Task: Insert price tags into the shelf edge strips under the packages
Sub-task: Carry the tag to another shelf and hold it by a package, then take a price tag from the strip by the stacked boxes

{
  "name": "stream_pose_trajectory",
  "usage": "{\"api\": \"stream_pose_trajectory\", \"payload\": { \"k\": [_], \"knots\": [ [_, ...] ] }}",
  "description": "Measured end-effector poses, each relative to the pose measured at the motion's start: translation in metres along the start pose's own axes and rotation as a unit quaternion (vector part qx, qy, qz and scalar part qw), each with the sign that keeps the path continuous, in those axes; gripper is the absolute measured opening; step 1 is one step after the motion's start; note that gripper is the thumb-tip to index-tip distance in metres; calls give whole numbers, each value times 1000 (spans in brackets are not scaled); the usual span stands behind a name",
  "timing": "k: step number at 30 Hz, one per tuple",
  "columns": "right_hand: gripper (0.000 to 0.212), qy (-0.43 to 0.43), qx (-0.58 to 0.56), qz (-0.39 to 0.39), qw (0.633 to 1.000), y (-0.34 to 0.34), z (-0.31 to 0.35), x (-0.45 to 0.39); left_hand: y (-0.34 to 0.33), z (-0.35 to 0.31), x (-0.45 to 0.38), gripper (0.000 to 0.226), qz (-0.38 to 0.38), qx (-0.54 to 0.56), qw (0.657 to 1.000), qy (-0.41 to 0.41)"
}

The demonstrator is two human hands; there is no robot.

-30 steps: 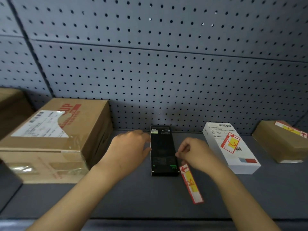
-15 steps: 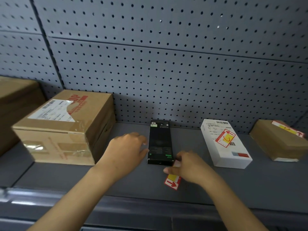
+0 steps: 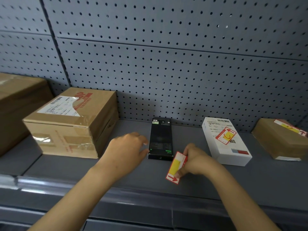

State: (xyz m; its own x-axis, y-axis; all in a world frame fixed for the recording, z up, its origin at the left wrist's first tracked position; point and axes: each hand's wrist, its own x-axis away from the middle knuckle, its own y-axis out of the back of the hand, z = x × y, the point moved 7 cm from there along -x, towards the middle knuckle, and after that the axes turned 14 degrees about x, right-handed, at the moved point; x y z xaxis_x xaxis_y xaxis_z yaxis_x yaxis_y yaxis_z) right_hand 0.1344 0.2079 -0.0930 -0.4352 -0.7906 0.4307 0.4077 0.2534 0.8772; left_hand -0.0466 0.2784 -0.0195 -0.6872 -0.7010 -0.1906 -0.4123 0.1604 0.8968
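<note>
The strip (image 3: 116, 200) along the shelf edge is showing no tag, so inserting looks not begun. Above it, the right hand (image 3: 198, 161) is pinching a tag (image 3: 175, 167); the left hand (image 3: 128, 150), fingers loosely curled, is touching the black box (image 3: 160, 139). Farther tags are lying on the white box (image 3: 225, 140) and brown parcel (image 3: 280, 139).

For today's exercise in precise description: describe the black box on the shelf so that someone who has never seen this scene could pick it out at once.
Start at the grey shelf below the pegboard wall, where packages sit in a row. Between the large taped cardboard box and the white box lies the black box, flat, with its short end facing forward. It alone is dark, long and narrow, and the left hand touches its side.
</note>
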Motion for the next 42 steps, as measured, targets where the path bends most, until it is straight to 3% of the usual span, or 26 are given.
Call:
{"api": "stream_pose_trajectory", "payload": {
  "k": [3, 7, 10, 13, 15, 20, 26, 34, 42],
  "knots": [
    [50, -8, -83, -44, 996, 6, -5, -1, 0, 1, 6, 27, -1, 3, 1000, 7],
    [42, 11, -150, -125, 981, 30, 0, 14, 5, 8, 20, 26, -6, 4, 1000, 31],
    [13, 71, -147, -231, 959, 64, 24, 40, 14, 21, 34, 26, -13, 14, 998, 52],
    [12, 134, -114, -341, 924, 83, 67, 68, 31, 42, 54, 25, -26, 8, 996, 79],
    [12, 200, -122, -364, 901, 82, 107, 85, 46, 58, 71, 26, -38, -1, 995, 95],
    [13, 354, -166, -281, 876, 47, 220, 109, 90, 116, 128, 26, -74, -19, 982, 172],
    [40, 466, -158, -159, 856, -21, 364, 143, 158, 207, 238, 23, -119, -48, 952, 278],
    [23, 521, -187, -69, 830, -102, 503, 172, 210, 297, 349, 25, -130, -79, 916, 372],
    [17, 536, -165, -60, 826, -125, 609, 137, 245, 380, 352, 24, -149, -83, 911, 376]
  ]
}}
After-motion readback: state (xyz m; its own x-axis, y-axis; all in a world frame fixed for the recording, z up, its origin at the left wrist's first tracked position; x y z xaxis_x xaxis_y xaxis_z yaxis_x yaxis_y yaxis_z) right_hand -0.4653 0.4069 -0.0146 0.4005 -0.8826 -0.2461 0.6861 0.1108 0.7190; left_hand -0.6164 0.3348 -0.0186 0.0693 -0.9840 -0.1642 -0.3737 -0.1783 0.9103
